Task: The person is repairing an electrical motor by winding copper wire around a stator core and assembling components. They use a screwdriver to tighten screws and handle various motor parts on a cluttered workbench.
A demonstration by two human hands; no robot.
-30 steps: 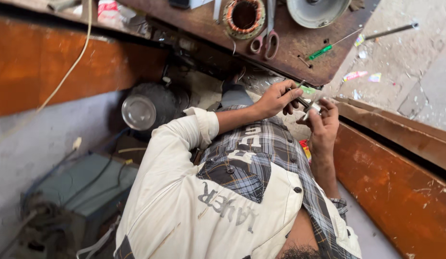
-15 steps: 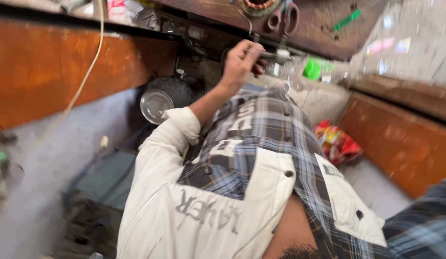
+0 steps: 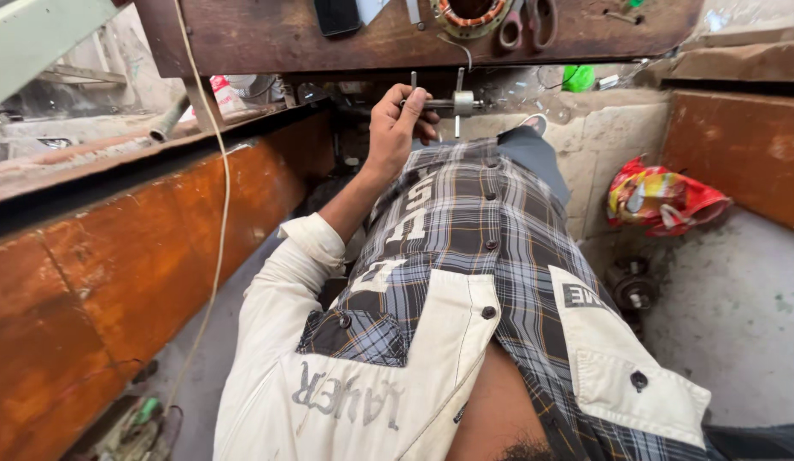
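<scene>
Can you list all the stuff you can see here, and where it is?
metal tool: one, silver, rods and a round hub, held under the bench edge
wooden bench: one, dark brown, top
copper coil: one, orange, on the bench
scissors: one, reddish handles, beside the coil
cord: one, pale, hanging at left
wooden panel: one, orange-brown, left
crumpled wrapper: one, red and yellow, floor at right
left hand: gripping the tool
right hand: not in view

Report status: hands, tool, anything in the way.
Left hand gripping metal puller tool. Right hand out of view. Tool close under wooden bench.
</scene>
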